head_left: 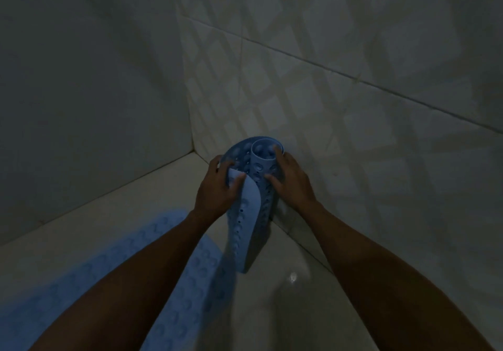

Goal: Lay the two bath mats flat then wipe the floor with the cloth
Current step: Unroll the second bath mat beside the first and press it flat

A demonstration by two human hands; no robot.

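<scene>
We see a dim tiled corner where two walls meet the pale floor (pixel 285 310). Standing on end in that corner is a rolled blue bath mat (pixel 254 184), its open top showing the coil and its suction cups facing outward. The left hand (pixel 217 187) has its grip clamped on the loose outer flap of the roll, thumb over the pale edge and fingers curled behind it, peeling that flap away from the coil. The right hand (pixel 290 182) is on the other side of the roll, its grip closed around the coil with the fingertips hooked over the top rim and the thumb pressed against the front. The freed flap hangs down between the two forearms to the floor. To the lower left, partly hidden under the left forearm, a second blue mat (pixel 81 282) lies spread flat on the floor beside the left wall (pixel 81 92). The right wall (pixel 353 78) carries a faint lattice pattern of light. A small bright glint shows on the floor below the roll.
</scene>
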